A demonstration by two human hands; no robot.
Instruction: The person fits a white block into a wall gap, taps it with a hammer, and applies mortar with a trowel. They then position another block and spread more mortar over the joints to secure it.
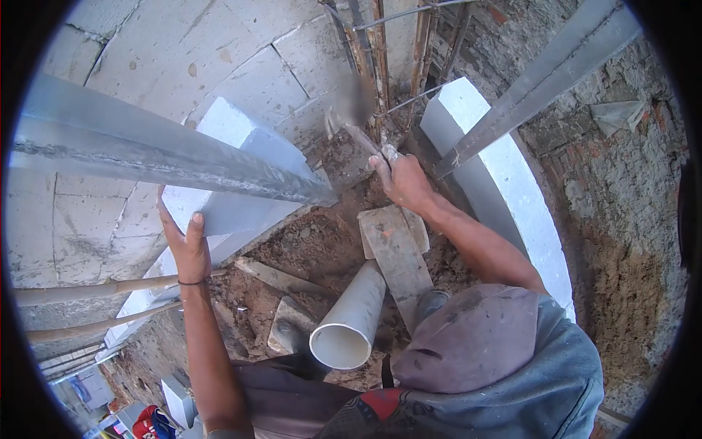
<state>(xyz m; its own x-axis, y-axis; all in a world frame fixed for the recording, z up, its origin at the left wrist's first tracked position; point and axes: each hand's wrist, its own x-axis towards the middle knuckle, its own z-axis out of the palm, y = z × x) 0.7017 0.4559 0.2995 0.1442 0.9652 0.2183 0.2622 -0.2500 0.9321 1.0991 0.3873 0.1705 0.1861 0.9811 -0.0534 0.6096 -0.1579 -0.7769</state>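
My left hand (189, 245) grips the near end of a white, lightweight-looking building block (245, 212), thumb on its face and the other fingers partly hidden behind it. This block rests on the low row of white blocks on the left. In my right hand (404, 179) is the handle of a hand tool (360, 137), closed in my fingers. The tool's head points up and left, close to the corner, and is too blurred to tell its kind. Whitish residue marks my right fingertips.
Metal posts (168, 150) (541, 80) slant in from both sides. Rusty rebar (380, 66) rises in the corner. A white block row (504, 183) curves along the right. A plastic pipe (349, 322), a flat board (398, 263) and rubble lie around my legs.
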